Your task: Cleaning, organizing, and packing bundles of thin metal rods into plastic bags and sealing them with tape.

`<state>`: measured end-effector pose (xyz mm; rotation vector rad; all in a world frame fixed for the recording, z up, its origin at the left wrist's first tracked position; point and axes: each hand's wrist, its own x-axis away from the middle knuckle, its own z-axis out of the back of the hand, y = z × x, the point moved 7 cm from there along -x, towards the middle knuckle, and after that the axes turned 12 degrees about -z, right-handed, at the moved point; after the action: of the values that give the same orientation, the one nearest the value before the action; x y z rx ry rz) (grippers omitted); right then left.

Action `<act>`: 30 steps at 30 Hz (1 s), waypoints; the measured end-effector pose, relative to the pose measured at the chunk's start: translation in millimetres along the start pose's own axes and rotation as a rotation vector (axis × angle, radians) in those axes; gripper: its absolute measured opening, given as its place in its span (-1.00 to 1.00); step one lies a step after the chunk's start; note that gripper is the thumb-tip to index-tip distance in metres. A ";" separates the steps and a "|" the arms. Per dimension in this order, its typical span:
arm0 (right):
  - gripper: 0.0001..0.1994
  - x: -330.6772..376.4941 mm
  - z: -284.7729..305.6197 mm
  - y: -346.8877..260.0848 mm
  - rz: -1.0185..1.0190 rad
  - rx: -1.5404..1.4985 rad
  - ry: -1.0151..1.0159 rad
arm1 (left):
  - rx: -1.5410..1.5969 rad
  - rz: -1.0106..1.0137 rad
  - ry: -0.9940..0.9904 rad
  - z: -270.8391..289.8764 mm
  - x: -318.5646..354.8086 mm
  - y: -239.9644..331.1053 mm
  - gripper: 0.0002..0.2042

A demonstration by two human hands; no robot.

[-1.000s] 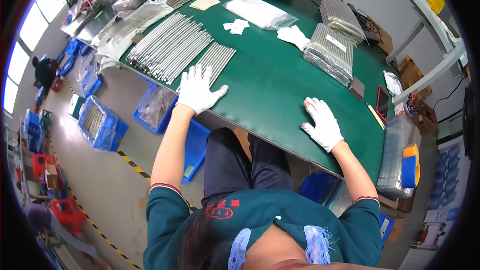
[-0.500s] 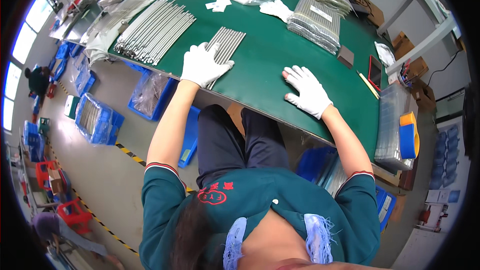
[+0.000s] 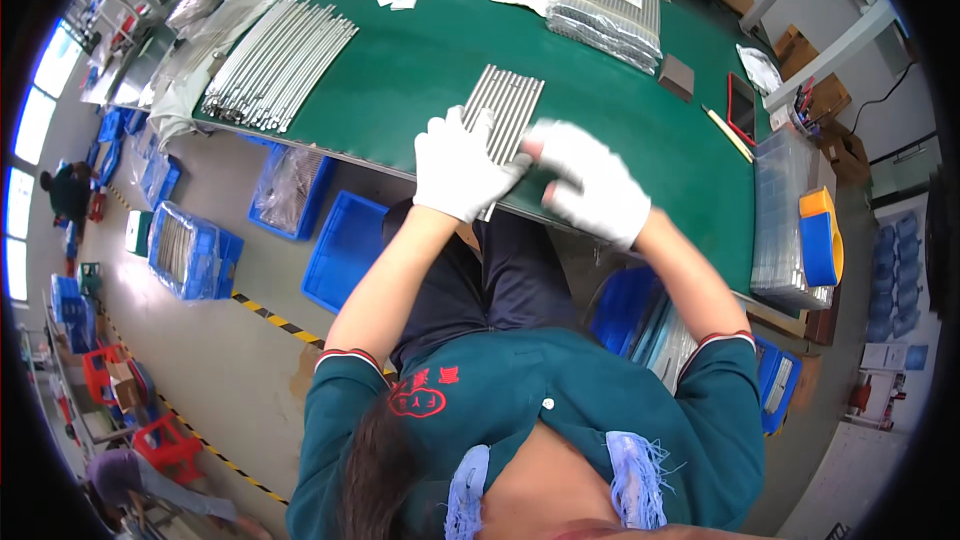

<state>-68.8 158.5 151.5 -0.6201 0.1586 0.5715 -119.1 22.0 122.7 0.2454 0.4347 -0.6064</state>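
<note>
I sit at a green table (image 3: 400, 50) wearing white gloves. A short flat row of thin metal rods (image 3: 508, 100) lies at the table's near edge, pointing away from me. My left hand (image 3: 458, 168) lies flat on the near ends of these rods with its fingers stretched out. My right hand (image 3: 592, 185) is beside it on the right, blurred by motion, one fingertip at the rods' right side. Whether it grips anything is unclear.
A large pile of long metal rods (image 3: 280, 60) lies at the far left, wrapped rod bundles (image 3: 610, 5) at the back. A stack of clear trays (image 3: 780, 205) stands at right. Blue crates (image 3: 345, 250) sit on the floor by my left leg.
Both hands have come together over the short rod row at the near edge; the right hand moved left from the bare table and is still moving.
</note>
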 end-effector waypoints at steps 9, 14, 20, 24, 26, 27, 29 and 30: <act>-0.45 -52.3 -30.0 84.8 -0.107 0.486 -0.103 | 0.273 -0.185 -0.182 12.2 16.3 53.2 -0.34; -0.61 -55.2 -15.5 118.0 -0.419 -0.174 -0.089 | 0.383 -0.516 -0.253 18.7 53.5 51.5 -0.24; -0.53 -91.0 -23.5 155.1 -0.459 -1.410 -0.248 | 0.434 -0.565 -0.164 7.8 39.9 58.4 -0.28; -0.57 -91.5 -19.7 138.5 -0.428 -1.332 -0.242 | 0.455 -0.533 -0.153 8.0 39.0 55.8 -0.31; -0.54 -93.2 -7.0 112.0 -0.424 -0.213 -0.123 | 0.501 -0.513 -0.176 18.5 39.5 48.4 -0.31; -0.50 -74.1 13.7 61.2 0.079 -0.041 0.104 | 0.551 -0.510 -0.191 25.7 39.3 45.1 -0.31; -0.41 -70.5 -16.8 70.1 -0.065 0.266 -0.031 | 0.668 -0.475 0.084 45.1 50.3 22.2 -0.41; -0.38 -65.2 -25.5 59.1 0.002 0.345 -0.090 | 0.674 -0.398 0.183 50.6 56.9 8.2 -0.50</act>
<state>-155.1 152.9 121.0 -0.2591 0.1687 0.5574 -56.1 -17.2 141.7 0.8758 0.4472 -1.1206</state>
